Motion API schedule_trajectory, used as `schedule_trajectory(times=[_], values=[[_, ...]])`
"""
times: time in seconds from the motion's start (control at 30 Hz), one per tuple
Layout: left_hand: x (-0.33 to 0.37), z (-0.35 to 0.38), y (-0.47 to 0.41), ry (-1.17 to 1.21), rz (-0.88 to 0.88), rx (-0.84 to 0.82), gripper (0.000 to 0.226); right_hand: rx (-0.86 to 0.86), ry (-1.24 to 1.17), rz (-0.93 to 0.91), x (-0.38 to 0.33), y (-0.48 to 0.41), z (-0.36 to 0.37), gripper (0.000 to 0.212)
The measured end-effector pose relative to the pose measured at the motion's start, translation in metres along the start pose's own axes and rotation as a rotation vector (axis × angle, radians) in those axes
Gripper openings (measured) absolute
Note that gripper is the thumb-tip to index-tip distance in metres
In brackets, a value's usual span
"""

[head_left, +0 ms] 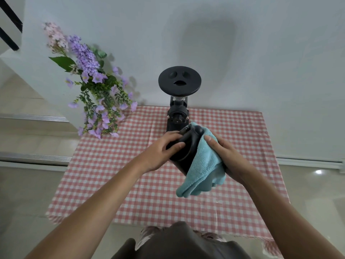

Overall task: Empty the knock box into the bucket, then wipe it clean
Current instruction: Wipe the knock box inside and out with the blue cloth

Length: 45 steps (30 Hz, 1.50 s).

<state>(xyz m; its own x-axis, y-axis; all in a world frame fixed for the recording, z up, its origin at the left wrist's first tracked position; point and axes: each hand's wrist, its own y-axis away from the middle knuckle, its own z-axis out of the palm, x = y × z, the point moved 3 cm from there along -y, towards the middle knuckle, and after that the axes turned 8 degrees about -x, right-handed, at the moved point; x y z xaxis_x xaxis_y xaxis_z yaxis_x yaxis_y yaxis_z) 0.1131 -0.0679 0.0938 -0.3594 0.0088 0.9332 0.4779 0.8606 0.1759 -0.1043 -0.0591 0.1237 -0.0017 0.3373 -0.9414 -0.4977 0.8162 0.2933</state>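
Both hands meet above the middle of the bench (pixel 130 184), which is covered in a red-and-white checked cloth. The left hand (pixel 160 150) has its grip clamped on the knock box (pixel 183 150), a black rounded container held up off the bench and tipped on its side, with fingers over its upper wall and the thumb lower down. The right hand (pixel 226 156) presses a light blue cloth (pixel 203 165) against the right side of the box; its grip is closed on the cloth, fingers spread flat over the fabric. The cloth wraps over the far rim of the box and hangs down below it in a loose fold. What looks like a dark bar shows at the box's top edge, though the view there is too cramped to be sure.

Just behind the box stands a black grinder (pixel 178 116) with a broad round lid (pixel 179 81), set against the white wall. At the bench's far left corner is a spray of purple and pink flowers (pixel 93 90) with green leaves. Pale floor tiles lie to either side.
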Motion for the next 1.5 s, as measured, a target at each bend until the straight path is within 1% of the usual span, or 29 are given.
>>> schedule_trajectory(times=[0.1,0.17,0.23,0.3,0.33,0.4,0.47,0.5,0.57,0.63,0.7,0.73,0.8,0.87,0.93,0.97,1.03,1.1,1.17,1.23,1.27,1.3,1.37,1.43,1.5], values=[[-0.002,-0.006,0.003,0.051,-0.039,0.067,0.049,0.003,-0.155,0.076,0.005,0.006,0.004,0.039],[0.0,-0.008,0.004,0.063,-0.085,0.074,0.043,0.017,-0.147,0.065,0.007,0.008,0.01,0.034],[0.005,-0.005,0.002,0.039,-0.14,0.12,0.03,0.094,0.028,0.01,0.01,0.007,0.015,0.036],[0.009,0.001,-0.002,0.028,-0.195,0.212,0.022,0.225,0.26,-0.055,0.017,0.004,0.023,0.049],[0.009,0.007,-0.004,0.038,-0.236,0.251,0.022,0.287,0.349,-0.089,0.021,0.002,0.03,0.056],[0.009,0.017,-0.009,0.067,-0.364,0.283,0.033,0.388,0.58,-0.179,0.03,0.0,0.046,0.064],[0.007,0.022,-0.014,0.217,-0.525,0.257,0.049,0.46,0.939,-0.31,0.04,-0.002,0.056,0.064],[0.007,0.024,-0.015,0.323,-0.594,0.231,0.053,0.478,1.072,-0.375,0.045,-0.002,0.057,0.063],[0.006,0.024,-0.015,0.487,-0.673,0.157,0.054,0.478,1.195,-0.456,0.055,-0.003,0.052,0.062],[0.003,0.021,-0.012,0.533,-0.694,0.083,0.051,0.442,1.232,-0.49,0.061,-0.002,0.047,0.065],[0.0,0.02,-0.009,0.499,-0.686,0.026,0.054,0.414,1.229,-0.492,0.06,0.003,0.044,0.064],[-0.001,0.019,-0.009,0.474,-0.669,0.018,0.055,0.41,1.217,-0.475,0.058,0.006,0.043,0.063],[0.002,0.018,-0.008,0.404,-0.611,0.038,0.05,0.414,1.134,-0.394,0.05,0.009,0.04,0.069],[0.005,0.014,-0.007,0.261,-0.525,0.059,0.041,0.393,0.939,-0.261,0.038,0.007,0.034,0.076],[0.005,0.007,-0.005,0.047,-0.406,0.052,0.038,0.337,0.726,-0.142,0.025,0.002,0.025,0.073],[0.004,0.004,-0.003,-0.022,-0.347,0.04,0.039,0.295,0.622,-0.093,0.018,0.001,0.02,0.069],[0.002,0.0,0.001,-0.025,-0.245,-0.001,0.045,0.169,0.372,-0.025,0.009,0.0,0.009,0.054],[0.004,-0.001,0.006,0.013,-0.176,-0.052,0.043,-0.002,0.131,0.048,0.003,0.004,0.003,0.04],[0.001,-0.004,0.008,0.036,-0.14,-0.084,0.035,-0.099,-0.02,0.098,0.0,0.009,0.001,0.039],[-0.001,-0.006,0.007,0.087,-0.129,-0.084,0.03,-0.111,-0.058,0.071,0.003,0.011,0.003,0.039],[0.0,-0.007,0.006,0.102,-0.116,-0.041,0.027,-0.096,-0.053,0.041,0.005,0.01,0.006,0.039],[0.0,-0.006,0.004,0.13,-0.105,0.042,0.022,-0.064,-0.03,0.005,0.008,0.01,0.009,0.041],[0.003,-0.001,0.002,0.26,-0.095,0.257,0.011,0.041,0.028,-0.07,0.014,0.008,0.017,0.05],[0.001,0.009,0.001,0.429,-0.181,0.45,0.026,0.138,0.092,-0.135,0.02,0.005,0.027,0.059],[-0.005,0.02,-0.001,0.588,-0.272,0.501,0.039,0.193,0.182,-0.161,0.027,0.002,0.033,0.063]])
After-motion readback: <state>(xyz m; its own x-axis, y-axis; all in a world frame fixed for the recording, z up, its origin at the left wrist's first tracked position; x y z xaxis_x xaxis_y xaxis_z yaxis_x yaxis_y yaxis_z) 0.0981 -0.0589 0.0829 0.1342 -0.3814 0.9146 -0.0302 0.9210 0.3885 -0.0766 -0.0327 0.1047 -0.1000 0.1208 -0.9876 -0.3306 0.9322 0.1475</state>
